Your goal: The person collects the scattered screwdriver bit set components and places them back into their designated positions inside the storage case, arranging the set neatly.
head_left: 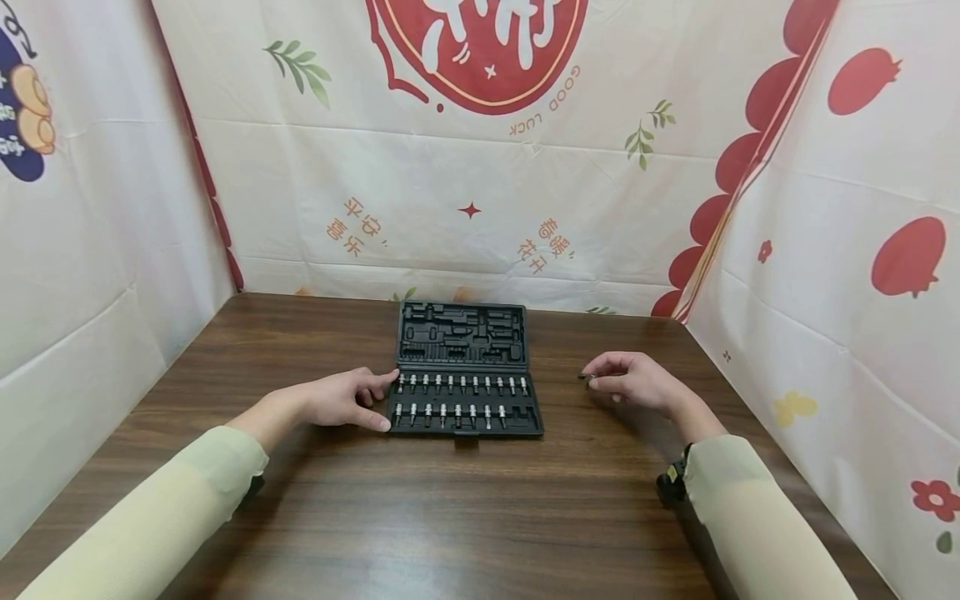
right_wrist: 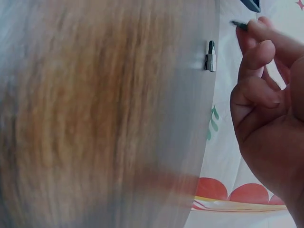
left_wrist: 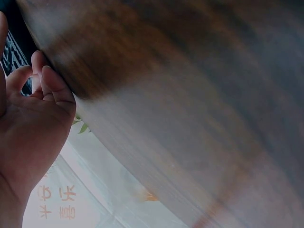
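An unfolded black plastic case [head_left: 461, 398] lies on the table, its moulded lid [head_left: 463, 333] leaning back. Two rows of silver bit sockets [head_left: 457, 414] fill its lower half, with bare slots at the front row's right end. My left hand [head_left: 348, 400] rests against the case's left edge, thumb at the front corner and index finger farther back. To the right of the case, my right hand [head_left: 637, 382] pinches a small bit socket whose dark tip [right_wrist: 239, 24] pokes out; fingers hide the rest. Another bit socket [right_wrist: 210, 57] appears beside this hand in the right wrist view.
The brown wooden table [head_left: 465, 517] runs back to a white printed cloth [head_left: 420, 175]. More cloth hangs at the left and right sides. A dark wrist device [head_left: 672, 482] sits below the right sleeve.
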Demonstrator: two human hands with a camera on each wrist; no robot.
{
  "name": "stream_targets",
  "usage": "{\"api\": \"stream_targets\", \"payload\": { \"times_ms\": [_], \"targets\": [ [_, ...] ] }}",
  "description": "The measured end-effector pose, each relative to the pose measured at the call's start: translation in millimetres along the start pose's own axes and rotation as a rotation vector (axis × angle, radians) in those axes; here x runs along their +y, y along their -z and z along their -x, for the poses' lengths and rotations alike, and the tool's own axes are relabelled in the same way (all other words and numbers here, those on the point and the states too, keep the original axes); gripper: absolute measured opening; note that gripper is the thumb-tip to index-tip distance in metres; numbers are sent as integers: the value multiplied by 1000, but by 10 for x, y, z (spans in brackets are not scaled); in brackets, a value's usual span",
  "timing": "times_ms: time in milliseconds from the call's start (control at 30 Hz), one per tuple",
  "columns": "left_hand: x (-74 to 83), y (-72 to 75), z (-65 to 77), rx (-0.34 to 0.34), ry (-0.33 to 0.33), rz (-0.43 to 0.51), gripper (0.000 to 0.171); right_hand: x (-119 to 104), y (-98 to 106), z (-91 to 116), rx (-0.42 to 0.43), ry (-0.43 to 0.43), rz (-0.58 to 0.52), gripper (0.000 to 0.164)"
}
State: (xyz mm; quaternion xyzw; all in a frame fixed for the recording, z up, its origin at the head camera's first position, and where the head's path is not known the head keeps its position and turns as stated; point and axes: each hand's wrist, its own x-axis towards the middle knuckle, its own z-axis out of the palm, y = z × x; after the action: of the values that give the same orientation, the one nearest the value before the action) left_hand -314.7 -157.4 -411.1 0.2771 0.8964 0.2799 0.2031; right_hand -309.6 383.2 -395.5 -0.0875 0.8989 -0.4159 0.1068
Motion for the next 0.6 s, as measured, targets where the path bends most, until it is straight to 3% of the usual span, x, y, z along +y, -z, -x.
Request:
{"api": "stream_targets", "payload": {
  "times_ms": [267, 600],
  "targets": [
    [-3, -5, 1, -1, 2, 0, 100, -114, -95, -24, 52, 63, 4, 46],
    [-6, -6, 1, 0, -1, 7, 100, -328, -206, -38, 64, 72, -110, 40]
  ]
}}
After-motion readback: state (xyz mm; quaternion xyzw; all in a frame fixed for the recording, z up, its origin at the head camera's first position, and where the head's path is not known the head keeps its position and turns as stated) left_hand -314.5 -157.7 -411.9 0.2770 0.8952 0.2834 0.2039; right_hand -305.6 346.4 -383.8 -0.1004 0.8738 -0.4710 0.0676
